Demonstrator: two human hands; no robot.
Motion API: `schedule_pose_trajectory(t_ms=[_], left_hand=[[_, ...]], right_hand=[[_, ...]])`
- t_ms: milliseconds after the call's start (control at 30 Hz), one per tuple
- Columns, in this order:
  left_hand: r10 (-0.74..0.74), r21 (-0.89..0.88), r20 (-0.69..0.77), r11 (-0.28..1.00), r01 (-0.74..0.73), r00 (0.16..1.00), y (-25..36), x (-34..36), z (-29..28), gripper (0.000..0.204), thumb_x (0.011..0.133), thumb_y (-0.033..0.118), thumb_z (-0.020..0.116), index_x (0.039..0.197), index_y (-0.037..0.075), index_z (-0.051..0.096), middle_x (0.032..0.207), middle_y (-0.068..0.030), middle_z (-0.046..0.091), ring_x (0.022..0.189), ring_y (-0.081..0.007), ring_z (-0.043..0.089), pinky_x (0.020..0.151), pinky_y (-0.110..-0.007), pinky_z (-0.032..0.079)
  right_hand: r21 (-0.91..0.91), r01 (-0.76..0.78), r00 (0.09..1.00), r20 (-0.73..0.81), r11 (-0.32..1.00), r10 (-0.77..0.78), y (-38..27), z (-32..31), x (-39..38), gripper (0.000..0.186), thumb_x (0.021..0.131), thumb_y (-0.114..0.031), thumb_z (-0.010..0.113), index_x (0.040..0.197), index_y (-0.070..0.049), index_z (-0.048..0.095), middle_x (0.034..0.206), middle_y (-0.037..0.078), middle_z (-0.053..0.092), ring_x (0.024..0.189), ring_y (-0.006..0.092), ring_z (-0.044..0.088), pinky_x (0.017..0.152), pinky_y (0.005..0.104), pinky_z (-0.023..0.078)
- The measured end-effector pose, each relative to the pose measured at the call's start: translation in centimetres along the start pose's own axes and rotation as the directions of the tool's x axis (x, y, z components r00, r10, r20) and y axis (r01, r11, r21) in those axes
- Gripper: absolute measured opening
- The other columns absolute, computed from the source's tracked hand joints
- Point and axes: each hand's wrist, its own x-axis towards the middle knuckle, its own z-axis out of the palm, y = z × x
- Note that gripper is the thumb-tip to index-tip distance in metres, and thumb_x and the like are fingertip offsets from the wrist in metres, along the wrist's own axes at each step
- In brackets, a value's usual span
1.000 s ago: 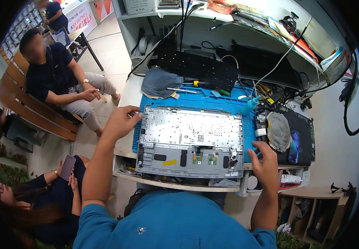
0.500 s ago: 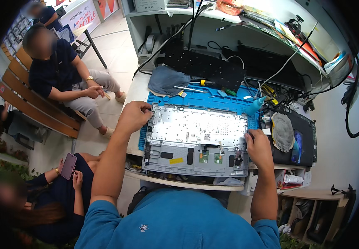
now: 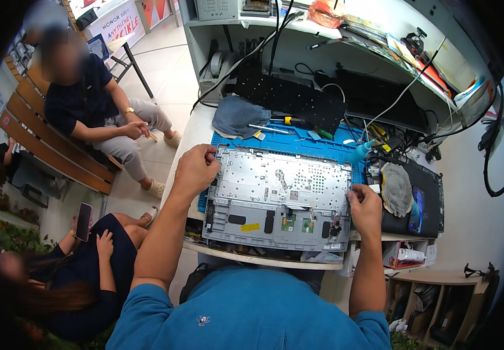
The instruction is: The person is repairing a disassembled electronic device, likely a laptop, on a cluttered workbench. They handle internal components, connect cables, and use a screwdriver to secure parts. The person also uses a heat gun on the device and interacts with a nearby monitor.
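- Laptop palmrest shell [image 3: 278,198], silver, inside face up, is lying on the blue mat [image 3: 298,143] on the bench [image 3: 196,137], long axis running left-right, spanning between both hands.
- Left hand [image 3: 195,170] is sitting at the shell's far-left corner, fingers [image 3: 208,153] curled onto the edge, pinching it as far as I can judge.
- Right hand [image 3: 364,205] is resting at the right edge, fingers [image 3: 354,195] bent inward on the rim; a real grasp or just contact — cannot tell.
- Both hands are touching the shell, neither clearly nearer; shell body lies inward from each set of fingers.
- Screwdriver [image 3: 287,121] and grey cloth [image 3: 237,115] are lying beyond the left fingers, well apart.
- Dark device with grey pad [image 3: 396,189] is sitting just right of the right fingers.
- Hidden: fingertips under the rims, shell's near edge partly cut by the bench lip; small board parts too small to name.
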Motion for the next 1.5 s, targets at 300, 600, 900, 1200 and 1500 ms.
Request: schedule_pose_trajectory(t_ms=[300,600,900,1200,1500], left_hand=[[-0.062,-0.671,0.201,0.719,0.183,0.978,-1.7,1.5,-0.6,0.037,0.092,0.014,0.078,0.123,-0.007,0.073,0.098,-0.0053,0.076,0.079,-0.0083,0.067,0.069,-0.024,0.054],[-0.032,-0.733,0.336,0.619,0.282,0.941,-0.2,1.7,-2.7,0.034,0.092,0.011,0.078,0.121,-0.006,0.074,0.101,-0.0057,0.077,0.084,-0.0101,0.070,0.070,-0.024,0.054],[0.113,-0.787,0.331,0.581,0.208,0.937,-2.0,2.4,-2.0,0.037,0.088,0.004,0.079,0.123,-0.007,0.072,0.106,-0.0070,0.077,0.088,-0.0098,0.069,0.078,-0.024,0.055],[0.248,-0.862,0.351,0.463,0.208,0.903,-0.7,1.6,-3.5,0.054,0.080,0.000,0.084,0.131,-0.007,0.069,0.111,-0.0113,0.077,0.096,-0.0151,0.072,0.089,-0.026,0.056],[0.176,-0.854,0.432,0.394,0.339,0.884,-1.9,1.4,-3.6,0.050,0.083,0.000,0.083,0.131,-0.008,0.068,0.110,-0.0118,0.078,0.094,-0.0149,0.073,0.085,-0.025,0.059]], right_hand=[[0.395,-0.071,0.994,0.106,0.916,0.031,3.5,-0.2,0.7,0.034,0.090,-0.006,0.080,0.118,0.010,0.071,0.091,0.005,0.073,0.074,0.0083,0.062,0.067,0.0234,0.051],[0.538,-0.113,0.982,0.191,0.836,0.010,2.5,-0.9,0.4,0.034,0.091,-0.004,0.079,0.121,0.009,0.070,0.092,0.004,0.072,0.072,0.0060,0.062,0.061,0.0215,0.049],[0.555,-0.093,0.987,0.160,0.827,0.004,2.8,-1.3,0.3,0.031,0.092,-0.003,0.078,0.120,0.008,0.070,0.094,0.004,0.072,0.073,0.0050,0.061,0.062,0.0207,0.049],[0.539,-0.103,0.985,0.173,0.836,0.009,2.9,-1.2,0.4,0.031,0.092,-0.003,0.078,0.120,0.008,0.069,0.096,0.004,0.072,0.076,0.0052,0.062,0.066,0.0205,0.049],[0.550,-0.100,0.985,0.171,0.829,0.005,3.3,-1.2,0.2,0.033,0.093,-0.005,0.078,0.122,0.008,0.069,0.098,0.004,0.071,0.084,0.0070,0.062,0.074,0.0213,0.050]])
